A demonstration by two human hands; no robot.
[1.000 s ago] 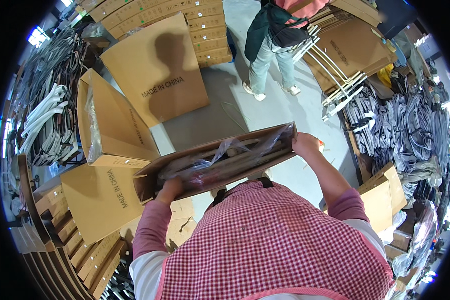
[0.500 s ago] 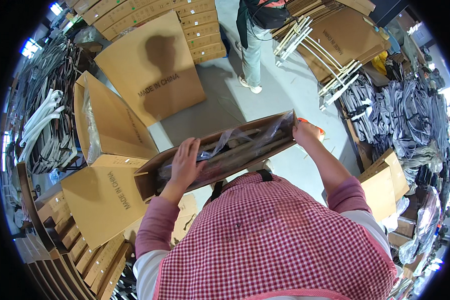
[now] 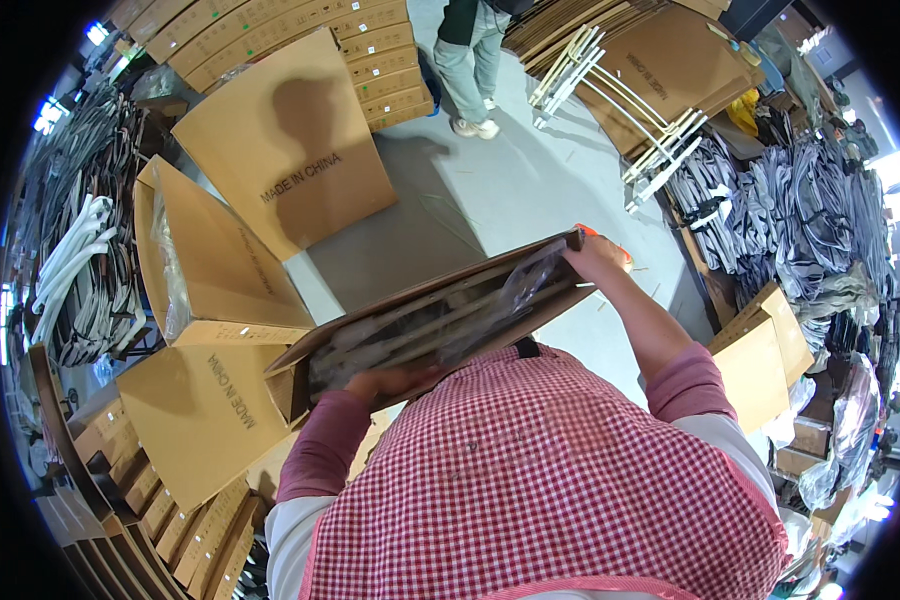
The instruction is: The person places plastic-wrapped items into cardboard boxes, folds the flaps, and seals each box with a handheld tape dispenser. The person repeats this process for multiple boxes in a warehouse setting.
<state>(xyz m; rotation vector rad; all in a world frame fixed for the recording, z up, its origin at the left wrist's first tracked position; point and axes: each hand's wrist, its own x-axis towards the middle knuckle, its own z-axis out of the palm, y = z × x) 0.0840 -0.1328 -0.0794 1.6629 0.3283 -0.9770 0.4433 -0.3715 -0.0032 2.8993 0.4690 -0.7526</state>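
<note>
Apron [image 3: 530,470]: red check, foremost.
Left hand [image 3: 395,381]: turned inward, low at the near edge of the carton [image 3: 395,318]; grip cannot be told.
Carton: between both hands, open side up, clear film [image 3: 526,285] inside.
Right hand [image 3: 598,257]: reaching forward, clamped on the carton's right end.

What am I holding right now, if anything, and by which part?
An open cardboard box. Your right hand holds it by its right end; your left hand is at its near side, but its grip can't be told.
</note>
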